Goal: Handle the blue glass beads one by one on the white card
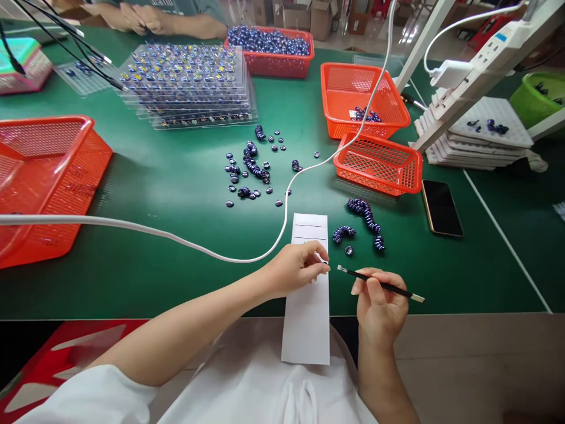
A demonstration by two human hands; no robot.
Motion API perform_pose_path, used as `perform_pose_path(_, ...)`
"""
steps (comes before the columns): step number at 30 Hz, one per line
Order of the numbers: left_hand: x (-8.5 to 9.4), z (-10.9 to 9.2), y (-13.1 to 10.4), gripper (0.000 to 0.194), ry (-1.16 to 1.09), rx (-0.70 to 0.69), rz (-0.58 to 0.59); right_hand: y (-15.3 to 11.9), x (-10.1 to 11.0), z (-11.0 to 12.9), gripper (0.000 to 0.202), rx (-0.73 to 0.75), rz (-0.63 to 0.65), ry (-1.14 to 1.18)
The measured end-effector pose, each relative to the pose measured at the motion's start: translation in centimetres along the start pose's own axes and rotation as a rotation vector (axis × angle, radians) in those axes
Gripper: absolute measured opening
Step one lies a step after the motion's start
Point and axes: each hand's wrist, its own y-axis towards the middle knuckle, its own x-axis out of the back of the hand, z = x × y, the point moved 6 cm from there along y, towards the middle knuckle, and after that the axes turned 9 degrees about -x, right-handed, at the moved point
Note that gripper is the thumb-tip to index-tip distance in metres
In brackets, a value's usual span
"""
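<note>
My left hand (304, 268) is closed in a pinch over a white paper strip (306, 330); a tiny dark piece shows at its fingertips, too small to name. To the right, my right hand (382, 294) grips a thin black pen-like tool (392, 287), its pale tip pointing left toward my left fingertips, a small gap apart. The strip lies over the table edge, its near end hanging over my lap. Beyond the tool, dark blue shiny pieces lie in a curved row (365, 217) and a shorter row (344, 233), with a single round piece (349, 250) beside them.
A white cable (220, 257) crosses the green table (176, 171). Loose dark pieces (251, 162) lie mid-table. Orange baskets (379, 165) stand right and left, stacked clear trays (189, 88) at the back. A phone (442, 208) lies right. Across the table are a person's hands (143, 17).
</note>
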Motion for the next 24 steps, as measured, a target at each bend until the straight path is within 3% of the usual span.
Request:
perform_pose_path(5,-1.0,0.9,0.6,0.010,-0.152,0.040,-0.033,-0.1,-1.3,-0.3,0.016,-0.106,0.143,0.041)
perform_pose_path(12,-1.4,1.4,0.3,0.023,-0.266,-0.004,0.071,-0.2,-2.7,-1.0,0.015,-0.184,0.223,0.062)
perform_pose_path(18,-1.0,0.7,0.0,0.028,-0.189,-0.069,0.168,0.1,-2.7,-0.9,0.019,-0.217,0.219,0.061)
perform_pose_path(24,-0.6,0.1,0.0,0.025,-0.002,-0.161,0.141,0.0,-2.2,-1.0,0.019,-0.185,0.167,0.058)
